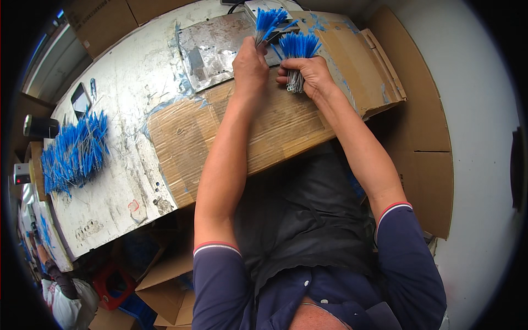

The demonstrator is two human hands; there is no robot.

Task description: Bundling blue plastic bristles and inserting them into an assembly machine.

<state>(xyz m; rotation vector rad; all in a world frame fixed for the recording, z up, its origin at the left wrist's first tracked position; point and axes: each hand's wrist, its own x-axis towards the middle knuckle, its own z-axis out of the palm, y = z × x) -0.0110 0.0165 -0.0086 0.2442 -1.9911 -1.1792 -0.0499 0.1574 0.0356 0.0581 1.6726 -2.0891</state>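
Blue-tipped wire bundles are clenched upright, a small bundle point(268, 25) in the left hand point(250, 69), a thick bundle point(297, 55) in the right hand point(311, 74).

Both arms extended forward; left hand point(250, 66), right hand point(309, 76) fisted, side by side.

A small factory workshop: scarred worktable point(118, 99), flattened cardboard point(275, 129), heaps of blue-tipped pieces point(74, 151).
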